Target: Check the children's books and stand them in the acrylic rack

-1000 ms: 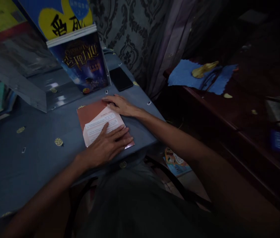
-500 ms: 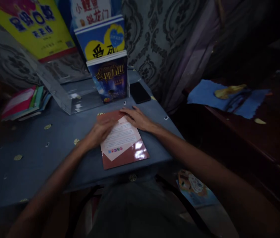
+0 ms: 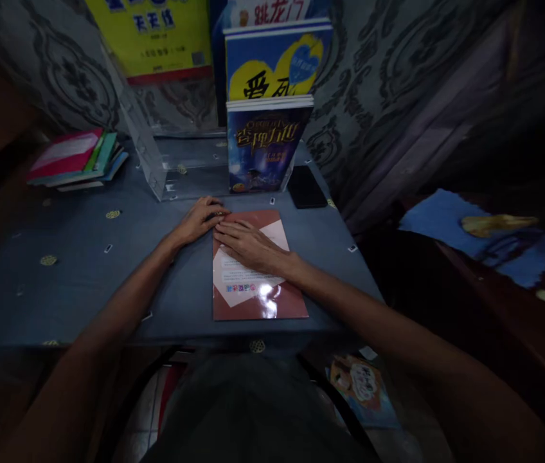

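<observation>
A thin reddish-brown book (image 3: 285,302) lies flat on the cloth-covered table in front of me. A pale printed panel with small text and a row of coloured characters shows on its cover. My right hand (image 3: 249,247) rests flat across the upper left of the book, palm down, fingers stretched toward its left edge. Beside the book's top left corner is my left hand (image 3: 201,218), lying on the tablecloth with its fingers loosely extended. Its fingertips reach the corner, near the right fingertips, and nothing is seen in its grasp.
A clear acrylic rack (image 3: 144,145) holds several upright books, with a dark blue book (image 3: 267,151) in front. Right of it lies a black phone (image 3: 306,187). Stacked books (image 3: 77,157) sit at the left. Beyond the table's right edge is a blue cloth (image 3: 439,218).
My left hand has moved off the book to its top left corner. The right hand has slid left and down across the cover. The camera view has turned.
</observation>
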A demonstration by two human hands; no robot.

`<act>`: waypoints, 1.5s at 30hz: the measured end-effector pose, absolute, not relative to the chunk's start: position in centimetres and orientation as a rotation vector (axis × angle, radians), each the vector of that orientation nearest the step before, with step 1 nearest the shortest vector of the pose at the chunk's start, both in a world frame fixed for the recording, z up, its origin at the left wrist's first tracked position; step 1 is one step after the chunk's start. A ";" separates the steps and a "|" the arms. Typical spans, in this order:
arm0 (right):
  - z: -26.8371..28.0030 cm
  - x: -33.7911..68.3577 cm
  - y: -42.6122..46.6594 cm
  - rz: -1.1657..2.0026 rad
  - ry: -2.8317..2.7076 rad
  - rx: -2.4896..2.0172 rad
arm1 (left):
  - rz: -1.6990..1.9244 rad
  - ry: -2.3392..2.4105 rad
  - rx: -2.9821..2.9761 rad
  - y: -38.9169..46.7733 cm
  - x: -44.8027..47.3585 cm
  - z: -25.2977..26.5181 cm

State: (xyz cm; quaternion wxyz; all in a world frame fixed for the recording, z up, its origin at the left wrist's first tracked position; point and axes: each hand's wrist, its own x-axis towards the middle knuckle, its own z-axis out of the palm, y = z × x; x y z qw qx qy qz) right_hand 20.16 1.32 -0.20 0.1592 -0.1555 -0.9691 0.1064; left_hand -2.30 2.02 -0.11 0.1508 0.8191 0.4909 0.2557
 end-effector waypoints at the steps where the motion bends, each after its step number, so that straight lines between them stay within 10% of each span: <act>1: -0.2 20.0 1.1 0.302 -2.767 -0.437 | 0.720 1.416 2.367 2.0 -2.4 -0.2; 45: 1.7 25.9 -12.6 0.345 -2.935 -0.241 | 0.653 1.369 2.652 -2.9 0.9 0.2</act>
